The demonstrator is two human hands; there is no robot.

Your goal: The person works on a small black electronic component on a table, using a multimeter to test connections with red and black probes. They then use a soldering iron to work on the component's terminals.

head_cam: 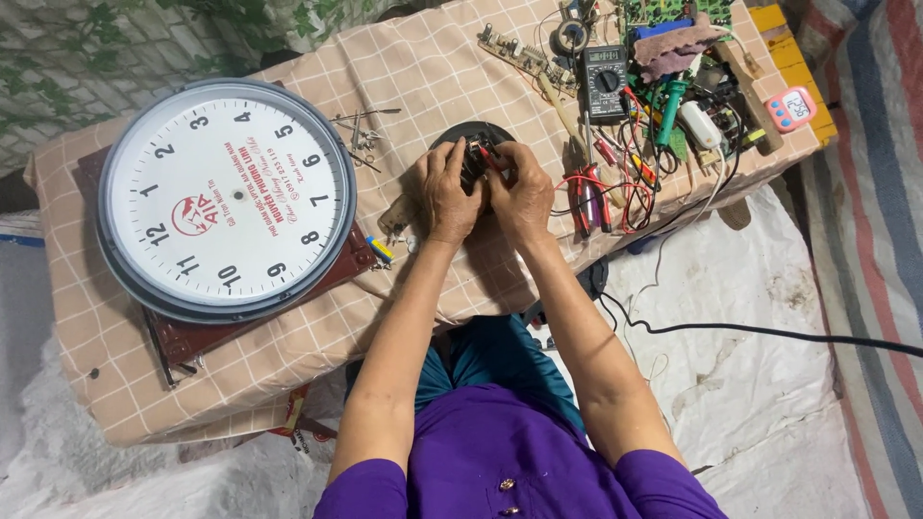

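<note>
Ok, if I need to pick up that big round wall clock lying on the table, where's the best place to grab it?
Probably the grey rim of the wall clock, one hand at each opposite edge, coming in from its two sides. It lies flat and face up on a dark board, so the raised rim is the only graspable edge; the glass face gives the fingers nothing. Both hands, left hand and right hand, are busy now.

Soft, even daylight, faint shadows, sharp focus, slight bending at the edges.

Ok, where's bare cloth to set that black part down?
Bare checked cloth lies beyond the hands, between the clock face and the circuit strip. More lies at the near edge, below the clock. Crowded: the right end, with multimeter, wires and tools. Both hands, left hand and right hand, hold the black part.
</note>
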